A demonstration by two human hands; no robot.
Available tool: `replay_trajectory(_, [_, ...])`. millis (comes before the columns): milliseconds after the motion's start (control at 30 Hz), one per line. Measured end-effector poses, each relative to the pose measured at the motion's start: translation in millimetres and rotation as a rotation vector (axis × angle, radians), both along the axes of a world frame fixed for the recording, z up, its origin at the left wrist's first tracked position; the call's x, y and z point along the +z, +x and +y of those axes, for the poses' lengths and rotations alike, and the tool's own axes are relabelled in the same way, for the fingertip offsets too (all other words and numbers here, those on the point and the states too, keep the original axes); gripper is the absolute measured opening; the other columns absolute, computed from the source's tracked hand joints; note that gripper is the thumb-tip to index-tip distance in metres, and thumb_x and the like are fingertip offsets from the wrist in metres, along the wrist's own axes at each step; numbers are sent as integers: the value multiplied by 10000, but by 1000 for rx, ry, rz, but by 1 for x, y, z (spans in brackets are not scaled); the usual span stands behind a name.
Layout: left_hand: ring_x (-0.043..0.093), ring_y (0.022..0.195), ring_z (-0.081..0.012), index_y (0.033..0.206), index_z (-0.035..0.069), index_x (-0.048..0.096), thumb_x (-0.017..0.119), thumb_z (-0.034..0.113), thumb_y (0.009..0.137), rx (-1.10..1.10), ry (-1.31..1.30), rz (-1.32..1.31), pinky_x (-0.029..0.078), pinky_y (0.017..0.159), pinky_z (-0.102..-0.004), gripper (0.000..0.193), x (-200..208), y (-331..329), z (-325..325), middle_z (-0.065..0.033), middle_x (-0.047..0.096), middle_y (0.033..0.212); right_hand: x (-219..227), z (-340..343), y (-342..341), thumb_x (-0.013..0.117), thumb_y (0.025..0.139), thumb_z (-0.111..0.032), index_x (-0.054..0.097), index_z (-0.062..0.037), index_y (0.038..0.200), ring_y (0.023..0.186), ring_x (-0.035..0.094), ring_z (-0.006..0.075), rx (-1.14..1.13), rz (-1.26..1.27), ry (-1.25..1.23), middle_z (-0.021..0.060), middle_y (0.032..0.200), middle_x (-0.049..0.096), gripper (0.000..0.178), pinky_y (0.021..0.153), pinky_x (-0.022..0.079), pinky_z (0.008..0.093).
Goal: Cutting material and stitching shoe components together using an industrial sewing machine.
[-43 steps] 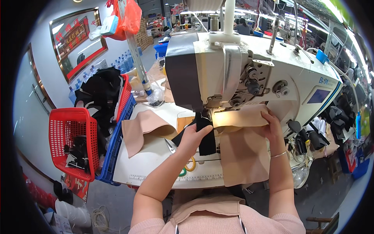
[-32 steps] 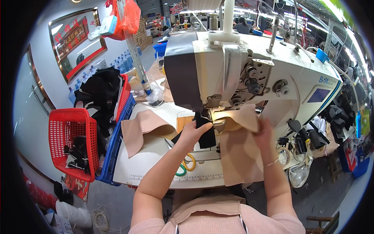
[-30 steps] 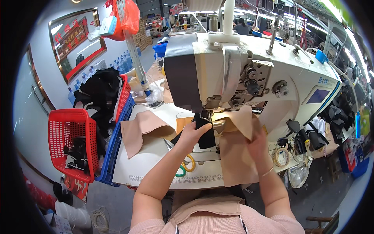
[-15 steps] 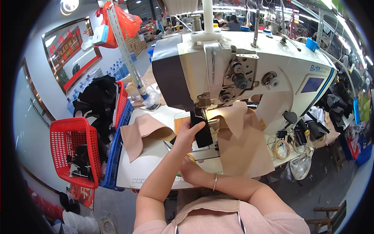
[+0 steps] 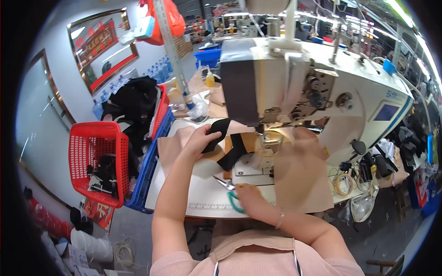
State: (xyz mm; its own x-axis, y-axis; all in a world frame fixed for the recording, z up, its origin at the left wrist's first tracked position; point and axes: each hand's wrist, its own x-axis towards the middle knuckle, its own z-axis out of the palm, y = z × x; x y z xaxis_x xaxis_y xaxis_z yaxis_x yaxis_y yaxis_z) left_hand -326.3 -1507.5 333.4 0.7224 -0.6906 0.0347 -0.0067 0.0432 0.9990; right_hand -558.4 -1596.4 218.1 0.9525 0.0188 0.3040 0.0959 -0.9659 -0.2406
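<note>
1. Left hand (image 5: pixel 199 141): thumb and fingers are closing firmly on a black fabric strip (image 5: pixel 220 127), pinching it above the left part of the worktable (image 5: pixel 182 195); its free end is sticking up past the thumb.
2. Right hand (image 5: pixel 253 202): fingers are curling around the handles of the scissors (image 5: pixel 229 186), near the front table edge. A green loop is showing at the fingers; the other grip is hiding under the hand. Blades are pointing up-left, toward the black strip but well apart from it. Blade gap: can't tell.
3. A bent black fabric piece (image 5: pixel 236 147) is lying just right of the held strip, beside the machine's stitching area. Can't tell if the two are joining.
4. Industrial sewing machine (image 5: pixel 294 78): head is overhanging the table, work light glowing at the needle area.
5. Beige fabric panel (image 5: pixel 304 179) is draping right of the needle area, its lower edge reaching the front table edge.
6. Pinkish-beige fabric piece (image 5: pixel 170 151) is lying on the table's left, partly behind the left forearm.
7. Red plastic basket (image 5: pixel 124 161) and blue crate (image 5: pixel 146 177) are standing left of the table.
</note>
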Motion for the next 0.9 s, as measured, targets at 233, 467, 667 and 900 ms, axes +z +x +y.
replay_trajectory(233, [589, 741, -96, 985, -11, 607, 696, 56, 771, 135, 9, 56, 482, 663, -228, 241, -40, -36, 92, -33, 634, 870, 50, -61, -52, 671, 727, -145, 433, -21, 1273, 905, 582, 228, 53, 475, 687, 151, 1057, 584, 608, 786, 466, 370])
replay_trajectory(467, [620, 741, -118, 1008, -49, 600, 662, 74, 810, 204, -137, 476, 508, 649, -246, 240, -70, -88, 133, -70, 646, 891, 52, -48, -16, 654, 817, -303, 332, -54, 1367, 721, 496, 97, 310, 651, 973, 28, 878, 521, 684, 645, 431, 246])
replay_trajectory(667, [632, 745, -128, 1001, -58, 615, 652, 82, 820, 214, -152, 514, 511, 659, -239, 231, -74, -102, 152, -87, 660, 882, 78, -24, 45, 557, 878, -384, 306, -71, 1392, 618, 404, 24, 461, 1070, 1125, -35, 799, 477, 652, 522, 341, 181])
replay_trajectory(900, [622, 726, -119, 973, -46, 628, 657, 88, 815, 207, -117, 498, 504, 649, -225, 209, -78, -101, 166, -79, 661, 878, 73, 3, 74, 564, 842, -522, 502, -80, 1200, 613, 413, 41, 548, 844, 882, -44, 696, 441, 572, 538, 348, 189])
